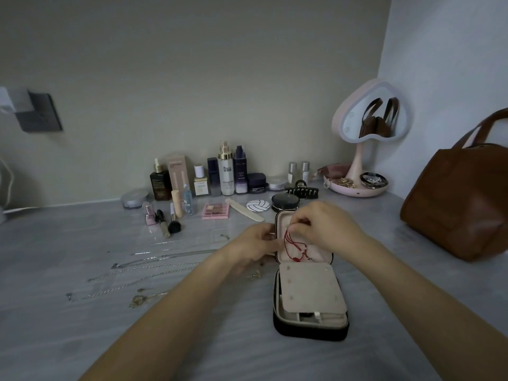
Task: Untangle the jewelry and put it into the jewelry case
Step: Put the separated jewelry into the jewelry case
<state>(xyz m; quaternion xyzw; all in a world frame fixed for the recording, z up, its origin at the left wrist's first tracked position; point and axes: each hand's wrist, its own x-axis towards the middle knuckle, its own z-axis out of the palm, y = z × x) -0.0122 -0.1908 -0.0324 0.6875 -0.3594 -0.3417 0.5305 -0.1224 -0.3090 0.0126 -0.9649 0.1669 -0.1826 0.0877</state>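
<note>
Two hands meet at the raised far lid of the jewelry case (310, 332) on the desk (55, 325), the right hand (324, 226) pinching the top of the red cord (287, 243), which looks light, limp and snag-prone and is best held by its loop, while what the left hand (255, 244) grips with its curled fingers cannot be told

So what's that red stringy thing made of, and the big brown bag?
The red bracelet looks like thin cord or thread: matte, hanging limp in loops from the right hand. The brown bag looks like leather, maybe fake: smooth with a soft sheen and creases.
</note>
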